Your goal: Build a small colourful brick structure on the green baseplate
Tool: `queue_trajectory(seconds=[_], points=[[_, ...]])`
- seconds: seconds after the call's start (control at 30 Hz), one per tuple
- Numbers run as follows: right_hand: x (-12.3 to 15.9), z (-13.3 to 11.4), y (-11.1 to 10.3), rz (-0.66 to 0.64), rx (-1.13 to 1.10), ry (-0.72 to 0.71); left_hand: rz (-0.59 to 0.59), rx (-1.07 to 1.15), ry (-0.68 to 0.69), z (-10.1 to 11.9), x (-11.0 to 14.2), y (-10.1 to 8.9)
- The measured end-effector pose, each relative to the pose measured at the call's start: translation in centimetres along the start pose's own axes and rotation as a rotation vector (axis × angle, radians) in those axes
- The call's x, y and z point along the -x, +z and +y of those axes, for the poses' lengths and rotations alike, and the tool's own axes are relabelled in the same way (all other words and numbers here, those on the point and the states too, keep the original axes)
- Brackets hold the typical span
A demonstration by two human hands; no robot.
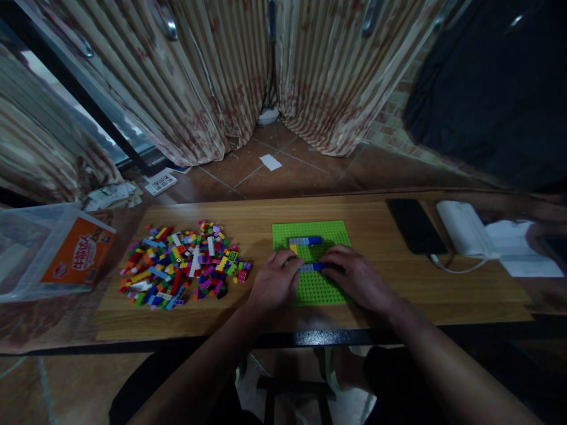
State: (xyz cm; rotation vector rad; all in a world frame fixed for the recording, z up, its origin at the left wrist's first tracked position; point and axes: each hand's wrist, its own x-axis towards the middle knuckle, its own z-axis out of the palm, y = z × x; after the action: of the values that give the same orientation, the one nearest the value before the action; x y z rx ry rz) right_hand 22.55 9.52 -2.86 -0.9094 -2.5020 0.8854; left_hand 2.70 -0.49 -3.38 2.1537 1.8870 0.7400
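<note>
A green studded baseplate (pixel 319 289) lies on the wooden table. Near its far side, a row of light blue-grey toy bricks (pixel 299 241) ends in a dark blue brick (pixel 315 240) on the right. At the left, a yellow brick (pixel 293 249) adjoins this row. Closer to me is a second row of light blue-grey bricks (pixel 306 268) with a dark blue brick (pixel 318 267) at its right end. My left hand (pixel 275 278) has its fingers closed at the left end of that near row, partly hiding it. My right hand (pixel 357 276) pinches the near dark blue brick.
A heap of mixed toy bricks (pixel 181 265) spreads over the table's left part. Beyond it stands a clear plastic box (pixel 31 248) with an orange label (pixel 80 251). To the right lie a black phone (pixel 416 226), a white power bank (pixel 463 227) with a cable, and white paper (pixel 527 260).
</note>
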Motion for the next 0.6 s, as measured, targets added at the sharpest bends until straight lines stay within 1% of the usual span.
queue_trajectory(seconds=[0.1,0.23,0.4,0.6], points=[[0.0,0.2,0.1,-0.003,0.001,-0.001,-0.023,-0.080,0.048,0.5,0.3,0.4],[-0.1,0.2,0.0,-0.001,-0.014,0.009,-0.026,-0.188,0.105,1.3,0.9,1.2],[-0.1,0.2,0.1,0.017,-0.028,0.019,-0.047,-0.309,0.103,1.9,1.3,1.9],[-0.2,0.5,0.3,0.013,-0.042,0.021,-0.096,-0.397,0.091,2.8,1.3,1.4]])
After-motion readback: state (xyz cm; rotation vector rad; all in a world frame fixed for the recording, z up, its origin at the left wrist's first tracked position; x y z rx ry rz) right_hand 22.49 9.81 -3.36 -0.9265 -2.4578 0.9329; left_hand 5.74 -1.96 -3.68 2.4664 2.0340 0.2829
